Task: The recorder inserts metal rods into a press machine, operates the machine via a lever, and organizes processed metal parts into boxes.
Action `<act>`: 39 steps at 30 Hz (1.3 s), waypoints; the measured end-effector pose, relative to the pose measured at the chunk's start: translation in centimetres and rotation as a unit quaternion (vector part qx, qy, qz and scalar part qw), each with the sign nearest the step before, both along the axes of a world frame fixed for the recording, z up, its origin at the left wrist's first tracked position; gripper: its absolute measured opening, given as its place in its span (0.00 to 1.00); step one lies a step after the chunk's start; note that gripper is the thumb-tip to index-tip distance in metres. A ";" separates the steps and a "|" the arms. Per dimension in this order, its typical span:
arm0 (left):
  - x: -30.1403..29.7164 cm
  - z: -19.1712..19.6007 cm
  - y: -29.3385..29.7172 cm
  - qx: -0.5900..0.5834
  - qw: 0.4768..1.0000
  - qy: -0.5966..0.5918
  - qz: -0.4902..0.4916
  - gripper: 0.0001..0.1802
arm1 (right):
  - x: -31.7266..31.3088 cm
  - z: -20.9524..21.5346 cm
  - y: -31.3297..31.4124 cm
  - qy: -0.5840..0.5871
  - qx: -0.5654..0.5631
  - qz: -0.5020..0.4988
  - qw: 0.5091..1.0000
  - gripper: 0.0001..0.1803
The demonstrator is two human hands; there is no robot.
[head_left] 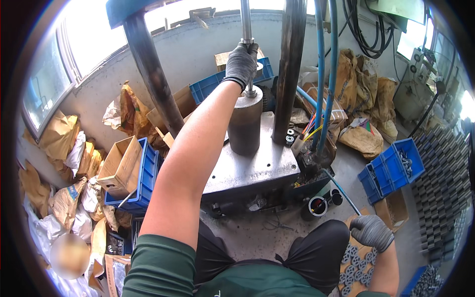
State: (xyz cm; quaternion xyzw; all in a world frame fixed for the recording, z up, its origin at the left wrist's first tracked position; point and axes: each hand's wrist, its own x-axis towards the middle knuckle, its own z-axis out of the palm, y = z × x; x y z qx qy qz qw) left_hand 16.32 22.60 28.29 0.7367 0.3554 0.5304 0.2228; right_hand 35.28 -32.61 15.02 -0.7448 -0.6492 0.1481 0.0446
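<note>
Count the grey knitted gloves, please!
2. One grey knitted glove is on the left hand, around an upright shiny metal rod; the other is on the right hand, holding a thin blue lever. Others may be hidden.

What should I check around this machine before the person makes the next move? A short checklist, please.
1. Left hand clear of the vertical rod: not ok, if the rod is about to move; the hand is closed around it, above the cylinder.
2. Right hand on the lever: ok, closed around its lower end.
3. Cylinder upright on the metal plate: ok.
4. Both hands gloved: ok, though the forearms are bare.
5. Rod properly seated where the left hand grips: cannot tell, the glove hides it.
</note>
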 end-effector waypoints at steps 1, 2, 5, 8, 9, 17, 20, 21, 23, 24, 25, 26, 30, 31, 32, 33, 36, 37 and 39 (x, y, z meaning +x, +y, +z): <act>-0.1 -0.1 0.4 -0.004 1.000 -0.006 -0.007 0.21 | 0.0 0.2 0.3 0.001 0.000 0.001 1.000 0.09; -0.1 0.1 -0.6 -0.007 1.000 0.005 -0.008 0.21 | 0.3 0.4 0.4 0.013 0.017 0.002 1.000 0.11; -0.3 0.5 -1.6 0.008 1.000 0.009 0.001 0.22 | 0.8 1.7 1.2 0.035 0.047 -0.002 0.998 0.15; -0.6 0.6 -1.8 -0.005 1.000 0.005 -0.007 0.23 | 0.5 3.6 2.2 0.025 0.058 -0.033 0.997 0.16; -0.6 0.6 -2.0 -0.023 1.000 0.002 -0.012 0.23 | 0.5 3.4 2.1 0.026 0.057 -0.034 0.997 0.16; 0.0 0.0 -0.8 0.008 1.000 0.005 -0.003 0.24 | 1.2 1.3 0.5 0.064 0.071 0.008 0.995 0.13; -0.3 -0.4 -0.2 0.021 1.000 0.015 0.010 0.24 | 1.0 2.7 2.3 0.049 0.155 -0.028 0.986 0.12; -0.2 -0.4 -0.2 0.017 1.000 0.011 0.006 0.24 | 1.6 3.3 3.2 0.054 0.199 -0.034 0.978 0.13; 0.0 -0.3 -0.7 0.011 1.000 0.007 0.000 0.24 | 2.1 5.1 6.6 0.010 0.388 -0.042 0.921 0.11; -0.2 -0.2 -1.1 0.000 1.000 0.011 0.003 0.24 | 2.6 6.1 8.7 -0.004 0.460 -0.057 0.886 0.10; -0.3 0.0 -1.4 -0.011 1.000 0.013 0.003 0.24 | 3.4 7.5 10.7 -0.061 0.500 -0.041 0.863 0.09; -0.6 -0.1 -1.3 0.007 1.000 0.016 0.013 0.24 | 4.2 8.7 12.6 -0.118 0.537 -0.024 0.835 0.08; -0.5 0.1 -1.2 0.009 0.999 0.034 0.023 0.22 | 8.4 10.3 17.8 -0.106 0.583 -0.054 0.804 0.06; -0.2 0.0 -1.0 0.017 0.999 0.029 0.022 0.22 | 9.5 10.4 18.2 -0.090 0.581 -0.083 0.805 0.06; -0.2 -0.1 -0.7 0.025 0.999 0.027 0.027 0.22 | 10.1 10.5 18.7 -0.087 0.569 -0.090 0.813 0.09; -0.1 -0.2 -0.4 0.025 0.999 0.027 0.027 0.22 | 10.5 10.3 18.7 -0.087 0.569 -0.089 0.813 0.09; -0.1 -0.5 -0.1 0.007 1.000 0.010 0.012 0.21 | 10.8 9.7 18.5 -0.098 0.563 -0.081 0.816 0.12; 0.0 -0.6 0.0 -0.007 1.000 -0.002 0.003 0.23 | 10.6 9.5 17.9 -0.095 0.550 -0.086 0.825 0.13; 0.0 -0.7 0.0 -0.022 1.000 -0.015 -0.005 0.25 | 9.8 8.9 16.4 -0.093 0.536 -0.090 0.834 0.15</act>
